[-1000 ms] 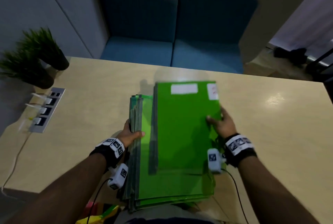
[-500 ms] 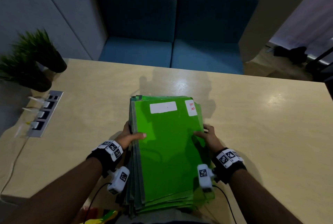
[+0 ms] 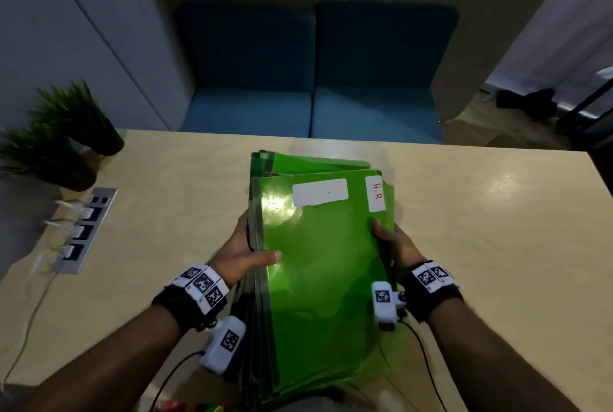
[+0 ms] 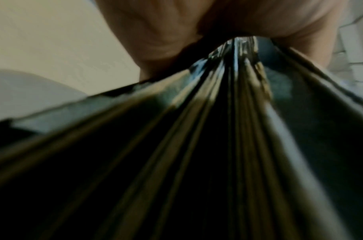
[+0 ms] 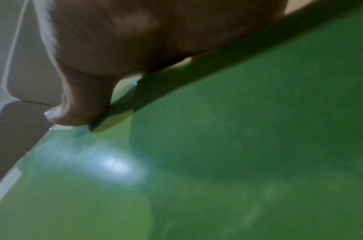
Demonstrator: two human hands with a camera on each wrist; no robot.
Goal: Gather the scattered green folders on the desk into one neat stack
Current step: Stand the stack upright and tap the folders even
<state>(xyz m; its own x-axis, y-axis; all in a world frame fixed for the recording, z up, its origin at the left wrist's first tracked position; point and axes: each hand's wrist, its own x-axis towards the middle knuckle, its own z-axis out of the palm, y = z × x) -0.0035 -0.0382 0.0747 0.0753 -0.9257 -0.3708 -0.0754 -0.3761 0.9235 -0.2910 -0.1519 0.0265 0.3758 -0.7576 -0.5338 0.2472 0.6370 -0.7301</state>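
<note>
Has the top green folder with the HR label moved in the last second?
Yes. The top green folder slid left onto the stack, then the far end rose off the desk with both hands gripping.

I've slid the top folder (image 3: 325, 259) square onto the stack (image 3: 262, 328); now my left hand (image 3: 238, 255) and right hand (image 3: 394, 245) have tilted its near end off the surface (image 3: 497, 245).
</note>
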